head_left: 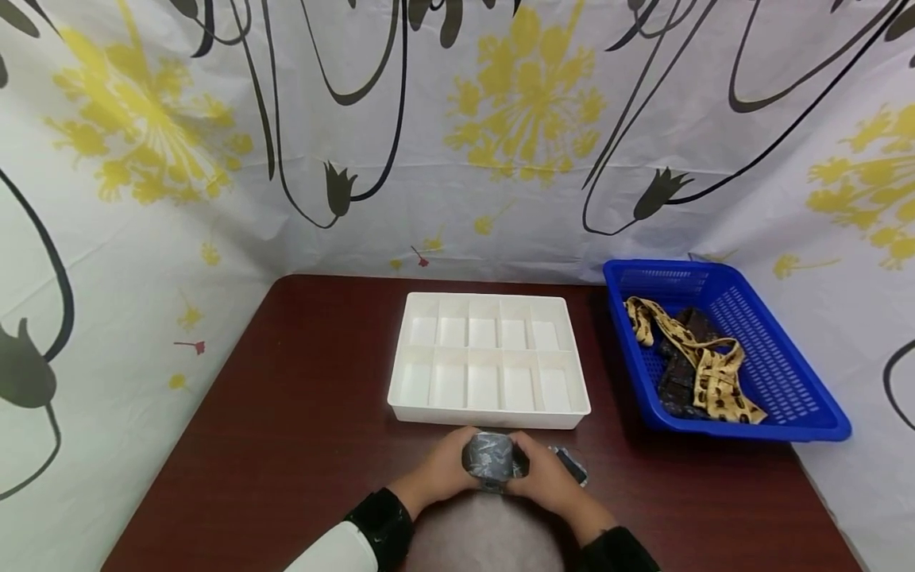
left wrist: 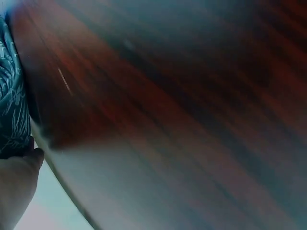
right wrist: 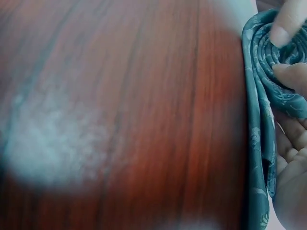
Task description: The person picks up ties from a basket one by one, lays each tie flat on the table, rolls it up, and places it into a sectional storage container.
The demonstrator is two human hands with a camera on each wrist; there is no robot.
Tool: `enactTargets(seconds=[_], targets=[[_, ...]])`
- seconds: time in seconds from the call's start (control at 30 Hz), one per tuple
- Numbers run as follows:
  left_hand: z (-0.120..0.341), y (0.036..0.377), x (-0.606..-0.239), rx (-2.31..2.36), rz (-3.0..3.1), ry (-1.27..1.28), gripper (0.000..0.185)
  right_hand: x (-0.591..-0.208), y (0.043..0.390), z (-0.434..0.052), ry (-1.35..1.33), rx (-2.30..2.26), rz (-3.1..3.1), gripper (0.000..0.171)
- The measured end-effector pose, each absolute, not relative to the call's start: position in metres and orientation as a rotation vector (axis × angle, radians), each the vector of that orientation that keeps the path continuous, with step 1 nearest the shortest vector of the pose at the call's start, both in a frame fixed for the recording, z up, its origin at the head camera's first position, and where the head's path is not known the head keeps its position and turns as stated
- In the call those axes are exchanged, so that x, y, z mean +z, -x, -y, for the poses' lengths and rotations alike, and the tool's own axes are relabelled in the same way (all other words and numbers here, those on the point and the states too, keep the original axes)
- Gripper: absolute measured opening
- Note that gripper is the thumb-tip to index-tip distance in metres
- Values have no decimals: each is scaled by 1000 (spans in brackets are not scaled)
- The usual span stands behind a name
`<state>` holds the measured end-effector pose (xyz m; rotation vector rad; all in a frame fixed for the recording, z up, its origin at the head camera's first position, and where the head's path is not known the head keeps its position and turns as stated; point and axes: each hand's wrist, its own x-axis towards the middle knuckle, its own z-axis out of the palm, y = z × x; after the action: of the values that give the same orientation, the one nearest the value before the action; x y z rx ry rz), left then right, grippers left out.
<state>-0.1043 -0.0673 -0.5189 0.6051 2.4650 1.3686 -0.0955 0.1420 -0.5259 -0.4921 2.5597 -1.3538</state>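
white divider tray beyond hands, blue basket right

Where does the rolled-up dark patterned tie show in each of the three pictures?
Head view: the rolled tie sits low in the middle, gripped between the left hand and right hand, in front of the white tray.
Left wrist view: at the left edge, upper half.
Right wrist view: at the right edge, coiled at the top.
Shared landmark: the dark red wooden table.
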Motion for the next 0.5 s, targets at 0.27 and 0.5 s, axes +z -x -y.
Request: enactTargets(seconds=[0.27,0.5], targets=[[66,109,-513,1257,-2489,-589,40,-532,89,-139,459,-1356,-2597,64],[68,113,-511,1289,-2423,-639,37,-534,89,-139,480,-1336,-2629,63]])
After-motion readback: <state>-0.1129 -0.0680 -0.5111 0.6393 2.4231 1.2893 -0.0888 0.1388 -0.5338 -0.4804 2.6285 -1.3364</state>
